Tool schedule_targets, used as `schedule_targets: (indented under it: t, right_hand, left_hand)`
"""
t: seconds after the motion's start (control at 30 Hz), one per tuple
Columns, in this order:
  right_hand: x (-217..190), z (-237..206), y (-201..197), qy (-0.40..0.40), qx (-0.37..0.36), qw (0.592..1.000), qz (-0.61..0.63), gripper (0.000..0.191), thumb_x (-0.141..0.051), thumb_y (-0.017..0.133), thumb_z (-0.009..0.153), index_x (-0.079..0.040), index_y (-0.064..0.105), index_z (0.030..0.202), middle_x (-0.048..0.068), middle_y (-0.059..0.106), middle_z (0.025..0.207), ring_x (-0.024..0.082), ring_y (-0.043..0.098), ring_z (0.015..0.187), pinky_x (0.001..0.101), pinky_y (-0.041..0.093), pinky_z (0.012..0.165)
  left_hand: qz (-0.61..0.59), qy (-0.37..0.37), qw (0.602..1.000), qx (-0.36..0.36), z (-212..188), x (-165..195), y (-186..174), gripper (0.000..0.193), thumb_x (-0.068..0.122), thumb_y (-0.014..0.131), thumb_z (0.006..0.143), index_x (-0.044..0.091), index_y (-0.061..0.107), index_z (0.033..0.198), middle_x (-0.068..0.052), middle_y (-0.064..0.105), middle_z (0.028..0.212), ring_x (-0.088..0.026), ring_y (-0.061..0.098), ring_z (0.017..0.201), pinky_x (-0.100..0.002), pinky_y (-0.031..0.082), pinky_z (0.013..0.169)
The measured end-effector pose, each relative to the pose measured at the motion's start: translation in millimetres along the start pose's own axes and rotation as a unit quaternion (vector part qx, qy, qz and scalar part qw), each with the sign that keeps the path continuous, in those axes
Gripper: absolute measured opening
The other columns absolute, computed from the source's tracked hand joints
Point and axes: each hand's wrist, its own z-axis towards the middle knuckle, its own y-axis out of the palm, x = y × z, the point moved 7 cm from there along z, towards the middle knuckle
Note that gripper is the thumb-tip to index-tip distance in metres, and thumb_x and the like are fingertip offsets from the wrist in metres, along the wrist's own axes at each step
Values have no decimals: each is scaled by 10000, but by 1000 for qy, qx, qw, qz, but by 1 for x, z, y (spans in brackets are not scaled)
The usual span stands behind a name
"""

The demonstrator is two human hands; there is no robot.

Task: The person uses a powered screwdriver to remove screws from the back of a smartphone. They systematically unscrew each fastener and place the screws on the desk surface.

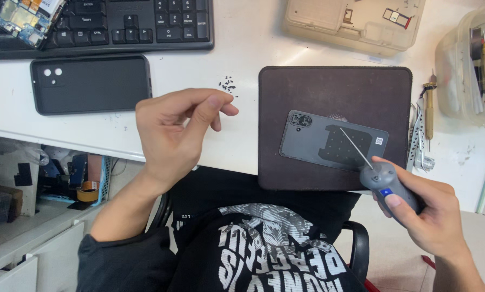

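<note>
- Black printed shirt (264,249) sits closest, below both my hands, with a black chair arm (360,246) just beside it.
- Right hand (429,211) is closed around a grey electric screwdriver (386,186), thumb lying on its blue button.
- Thin bit of the screwdriver runs up and left from that hand, tip touching the back of a grey phone (332,140).
- Phone lies flat, camera end away from my right hand, on a dark brown mat (334,86) that sits on the white desk (242,54).
- Left hand (180,132) is lifted over the desk edge, well left of the phone, fingers curled with thumb and forefinger pinched together; can't tell if anything is between them.
- Small pile of black screws (227,85) lies on the desk just above my left fingertips.
- Black phone case (91,84) lies flat up-left of my left hand, with a black keyboard (123,24) beyond it.
- Brass-handled tool (429,108) lies above my right hand, just off the mat's right edge.
- Clear plastic tray (356,21) sits far above that hand, and a clear tub (470,70) is up-right of it.
</note>
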Motion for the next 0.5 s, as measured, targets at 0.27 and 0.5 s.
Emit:
schedule_targets:
  t: [0.27, 0.5]
  right_hand:
    - [10, 5, 1, 28, 1, 998, -57, 550, -128, 676, 816, -43, 646, 1359, 59, 651, 694, 108, 618, 515, 266, 492, 495]
    - [2, 11, 3, 31, -7, 995, -91, 564, -149, 707, 793, -86, 661, 1352, 57, 635, 659, 118, 575, 488, 283, 455, 478]
  left_hand:
    - [330, 97, 939, -6, -1, -8, 16, 110, 72, 792, 933, 89, 789, 1041, 4, 729, 951, -127, 616, 789, -241, 488, 568]
    - [362, 98, 926, -42, 2, -12, 18, 163, 58, 740, 986, 15, 757, 1143, -53, 685, 1002, -196, 576, 884, -354, 483, 800]
